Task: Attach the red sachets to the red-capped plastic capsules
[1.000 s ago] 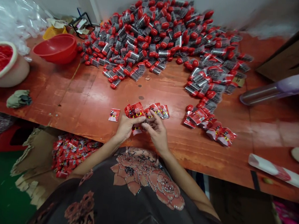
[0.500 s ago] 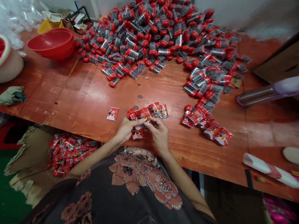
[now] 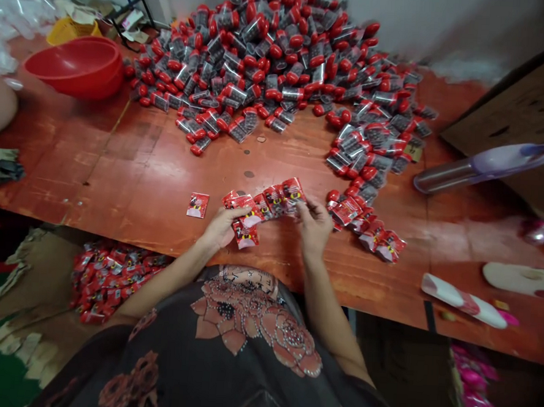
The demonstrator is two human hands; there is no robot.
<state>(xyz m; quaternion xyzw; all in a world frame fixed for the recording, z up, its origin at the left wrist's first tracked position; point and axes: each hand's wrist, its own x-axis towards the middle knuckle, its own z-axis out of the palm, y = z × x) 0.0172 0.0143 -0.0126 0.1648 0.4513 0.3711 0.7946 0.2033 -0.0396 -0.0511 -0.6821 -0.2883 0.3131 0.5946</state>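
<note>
My left hand (image 3: 219,228) is closed on several small red packets (image 3: 251,217), printed with a dark figure, a yellow spot and a pale patch. One packet hangs below its fingers. From there a row of similar packets (image 3: 275,197) stretches right to my right hand (image 3: 315,228). That hand's thumb and fingers pinch the lower edge of the end packet (image 3: 293,191). A single flat packet (image 3: 198,205) lies on the table left of my left hand. More red packets (image 3: 375,234) lie in a line to the right.
Clear red-capped containers with dark contents form a big heap (image 3: 262,68) at the back. A red bowl (image 3: 77,69) stands left; a purple-handled clear tube (image 3: 458,172) and a cardboard box (image 3: 517,120) are right. Below the table edge lies a pile of red packets (image 3: 111,276).
My right hand has moved away to the right from my left hand, and the row of packets now stretches between them. The whole view has shifted slightly.
</note>
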